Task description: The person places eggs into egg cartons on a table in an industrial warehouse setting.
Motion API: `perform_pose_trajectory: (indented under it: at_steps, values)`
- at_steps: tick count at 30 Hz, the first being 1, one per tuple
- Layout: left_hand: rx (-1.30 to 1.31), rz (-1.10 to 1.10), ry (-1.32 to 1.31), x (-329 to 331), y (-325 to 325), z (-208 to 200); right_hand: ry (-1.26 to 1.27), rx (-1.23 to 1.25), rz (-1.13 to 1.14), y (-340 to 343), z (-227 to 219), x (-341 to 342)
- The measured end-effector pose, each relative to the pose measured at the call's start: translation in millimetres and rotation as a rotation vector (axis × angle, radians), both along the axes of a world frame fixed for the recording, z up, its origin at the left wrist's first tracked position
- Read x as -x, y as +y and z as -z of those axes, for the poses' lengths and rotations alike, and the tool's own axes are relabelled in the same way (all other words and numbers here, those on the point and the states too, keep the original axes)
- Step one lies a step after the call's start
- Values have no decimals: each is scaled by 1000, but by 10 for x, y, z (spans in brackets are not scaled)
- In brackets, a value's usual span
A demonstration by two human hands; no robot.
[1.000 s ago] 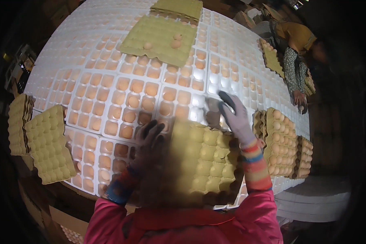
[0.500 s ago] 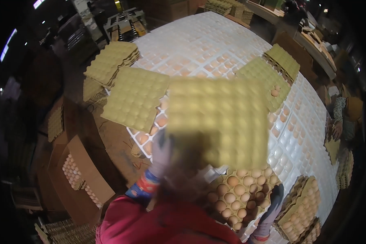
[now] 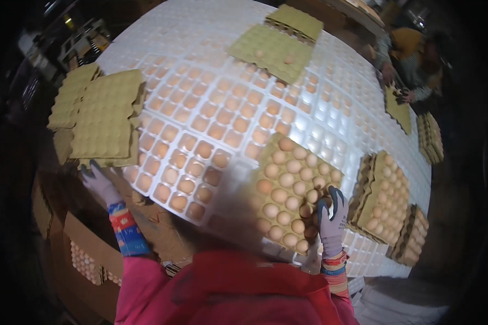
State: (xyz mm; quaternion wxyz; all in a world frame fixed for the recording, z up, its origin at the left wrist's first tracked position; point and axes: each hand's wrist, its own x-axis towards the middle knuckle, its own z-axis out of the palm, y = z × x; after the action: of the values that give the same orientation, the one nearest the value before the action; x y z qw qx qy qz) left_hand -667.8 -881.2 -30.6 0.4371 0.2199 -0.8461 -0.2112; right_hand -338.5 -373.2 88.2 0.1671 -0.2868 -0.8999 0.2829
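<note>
Moved: empty tray gone from view | right hand (image 3: 331, 223) gripped filled egg tray (image 3: 293, 194) | left hand (image 3: 99, 181) seemingly spread at empty stack (image 3: 107, 116) | many eggs remained on surface (image 3: 331, 116).

left hand (image 3: 100, 183) gloved, reaching out low left, fingers extending | right hand (image 3: 331, 216) gloved, fingers spreading upward | both sleeves pink, striped cuffs showing
</note>
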Motion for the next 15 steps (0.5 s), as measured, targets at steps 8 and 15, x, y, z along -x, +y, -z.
perform_pose_trajectory:
  at_steps: [8,15]
  values:
    - [-271,1524,-812,-1477,2753,-455,-59,579,362,437,781,-739]
    - [-451,1484,-1012,-1309,3194,-336,-61,673,471,299,804,-423]
